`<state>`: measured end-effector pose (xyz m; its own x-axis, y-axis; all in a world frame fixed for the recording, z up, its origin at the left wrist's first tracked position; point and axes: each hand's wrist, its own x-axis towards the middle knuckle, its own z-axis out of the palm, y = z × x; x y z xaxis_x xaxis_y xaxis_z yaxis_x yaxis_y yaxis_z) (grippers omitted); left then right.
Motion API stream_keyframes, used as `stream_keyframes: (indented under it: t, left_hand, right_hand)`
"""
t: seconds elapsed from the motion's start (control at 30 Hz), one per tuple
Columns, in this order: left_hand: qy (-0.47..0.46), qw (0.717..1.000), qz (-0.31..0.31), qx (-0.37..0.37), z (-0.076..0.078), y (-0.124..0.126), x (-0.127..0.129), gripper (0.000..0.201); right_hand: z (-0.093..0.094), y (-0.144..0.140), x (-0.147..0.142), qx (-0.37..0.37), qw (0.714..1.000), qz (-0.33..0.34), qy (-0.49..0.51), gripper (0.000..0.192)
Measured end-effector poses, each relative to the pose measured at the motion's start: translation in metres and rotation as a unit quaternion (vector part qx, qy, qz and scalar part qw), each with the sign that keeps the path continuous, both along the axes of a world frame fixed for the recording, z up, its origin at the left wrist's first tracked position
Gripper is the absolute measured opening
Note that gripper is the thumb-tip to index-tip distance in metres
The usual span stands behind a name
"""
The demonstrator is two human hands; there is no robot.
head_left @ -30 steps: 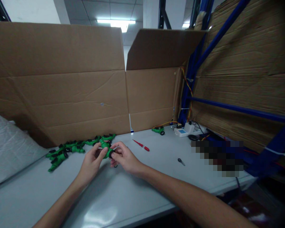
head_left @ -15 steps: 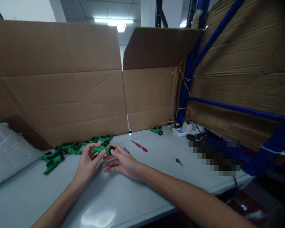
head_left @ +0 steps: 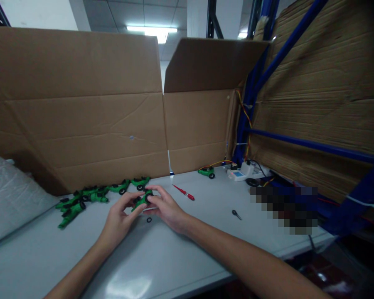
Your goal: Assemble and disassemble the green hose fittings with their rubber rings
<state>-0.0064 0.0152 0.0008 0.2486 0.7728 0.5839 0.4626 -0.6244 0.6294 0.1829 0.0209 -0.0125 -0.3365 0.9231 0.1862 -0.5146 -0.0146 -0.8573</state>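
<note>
Fingers of left hand and right hand pinching green toy, no legible writing

pixelated patch right of table

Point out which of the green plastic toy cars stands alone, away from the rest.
The green plastic toy car at the table's far right, beside the white electrical box; the others cluster at the left or sit in the hands.
</note>
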Motion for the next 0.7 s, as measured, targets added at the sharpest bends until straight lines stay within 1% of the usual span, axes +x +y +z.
stream_keyframes:
  t: [0.07,0.17,0.23,0.33,0.37,0.43,0.5,0.57,0.7]
  left_hand:
    - [0.028,0.999,0.001,0.034,0.001,-0.002,0.0,0.029]
    - [0.052,0.997,-0.004,0.062,0.003,-0.005,0.003,0.03]
    - [0.065,0.995,-0.011,0.069,0.005,-0.008,0.005,0.031]
    - [0.077,0.993,-0.023,0.084,0.006,-0.013,0.009,0.034]
    - [0.077,0.993,-0.026,0.085,0.006,-0.015,0.01,0.034]
    - [0.082,0.993,-0.036,0.082,0.006,-0.017,0.011,0.033]
    - [0.084,0.993,-0.04,0.079,0.006,-0.019,0.012,0.033]
    - [0.081,0.993,-0.041,0.074,0.006,-0.02,0.012,0.034]
    - [0.061,0.995,-0.034,0.067,0.005,-0.019,0.012,0.033]
  right_hand:
    - [0.001,-0.002,0.0,0.009,1.0,-0.006,-0.007,0.052]
    - [0.003,-0.004,0.0,0.025,0.999,-0.018,-0.023,0.05]
    - [0.002,-0.005,-0.001,0.046,0.997,-0.033,-0.043,0.049]
    - [-0.002,-0.006,-0.002,0.097,0.991,-0.053,-0.068,0.045]
    - [-0.003,-0.007,-0.001,0.116,0.988,-0.059,-0.079,0.043]
    - [-0.004,-0.008,0.0,0.151,0.978,-0.092,-0.111,0.04]
    - [-0.004,-0.01,0.002,0.169,0.97,-0.107,-0.139,0.039]
    - [-0.001,-0.011,0.004,0.177,0.967,-0.106,-0.147,0.038]
    - [0.005,-0.016,0.006,0.167,0.975,-0.064,-0.128,0.04]
